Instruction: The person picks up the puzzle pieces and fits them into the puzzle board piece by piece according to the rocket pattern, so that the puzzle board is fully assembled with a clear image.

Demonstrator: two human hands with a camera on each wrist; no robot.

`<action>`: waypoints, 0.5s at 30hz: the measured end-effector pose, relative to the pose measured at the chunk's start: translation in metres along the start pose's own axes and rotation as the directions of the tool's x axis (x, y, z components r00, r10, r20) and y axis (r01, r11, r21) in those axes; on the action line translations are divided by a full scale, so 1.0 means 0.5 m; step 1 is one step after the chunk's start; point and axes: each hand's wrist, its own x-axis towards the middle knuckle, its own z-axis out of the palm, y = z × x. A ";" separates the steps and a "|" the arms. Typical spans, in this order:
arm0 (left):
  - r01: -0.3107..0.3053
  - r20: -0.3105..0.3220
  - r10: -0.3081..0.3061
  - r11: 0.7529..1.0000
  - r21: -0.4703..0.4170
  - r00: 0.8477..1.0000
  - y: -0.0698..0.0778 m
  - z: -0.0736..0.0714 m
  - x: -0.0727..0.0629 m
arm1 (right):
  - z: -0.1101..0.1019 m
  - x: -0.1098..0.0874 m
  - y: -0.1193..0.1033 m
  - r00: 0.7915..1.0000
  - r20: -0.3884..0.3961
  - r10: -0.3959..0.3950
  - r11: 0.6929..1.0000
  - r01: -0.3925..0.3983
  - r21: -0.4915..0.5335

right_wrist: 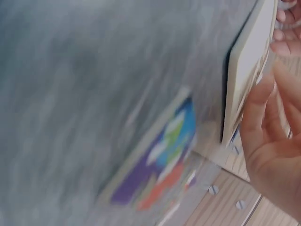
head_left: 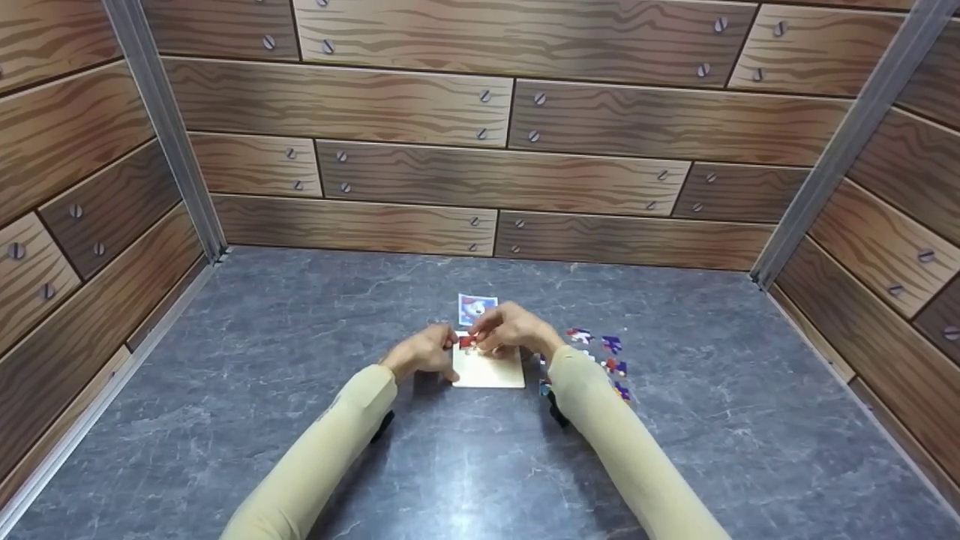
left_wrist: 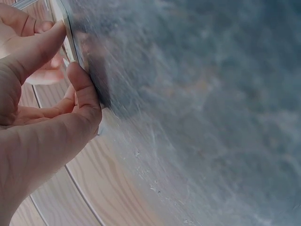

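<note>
A pale, flat puzzle board (head_left: 491, 373) lies on the table between both hands. One red puzzle piece (head_left: 466, 342) sits at its upper left corner. My left hand (head_left: 422, 352) holds the board's left edge, with thumb and a bent finger against it in the left wrist view. Over the board's top part, my right hand (head_left: 512, 330) is bent, its thumb and index fingertips close together at a puzzle piece beside the red one. That piece is mostly hidden by the fingers. In the right wrist view the index finger (right_wrist: 257, 101) reaches the board's surface.
Just behind the board lies a small picture card (head_left: 469, 309). Several loose puzzle pieces (head_left: 611, 344) are spread to the right, partly under the right forearm; one colourful piece (right_wrist: 164, 155) shows blurred up close. Wood-patterned walls (head_left: 420, 112) enclose the grey marbled table (head_left: 315, 300).
</note>
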 end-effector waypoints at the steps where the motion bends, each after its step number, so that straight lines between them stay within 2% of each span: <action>1: 0.002 0.000 -0.002 1.000 0.001 1.000 0.001 -0.001 0.000 | -0.006 -0.003 0.001 1.000 0.011 -0.008 1.000 0.008 -0.007; 5: 0.016 -0.001 -0.016 1.000 0.015 1.000 0.003 -0.003 0.002 | -0.032 -0.015 0.010 0.998 0.061 -0.023 1.000 0.022 0.017; 9: 0.028 0.004 -0.028 0.999 0.027 1.000 0.004 -0.003 0.006 | -0.058 -0.032 0.020 0.998 0.065 -0.021 0.998 0.018 0.054; 15: 0.077 0.014 -0.077 0.997 0.027 0.997 0.003 0.000 0.010 | -0.094 -0.059 0.037 0.997 0.072 -0.020 1.000 0.018 0.023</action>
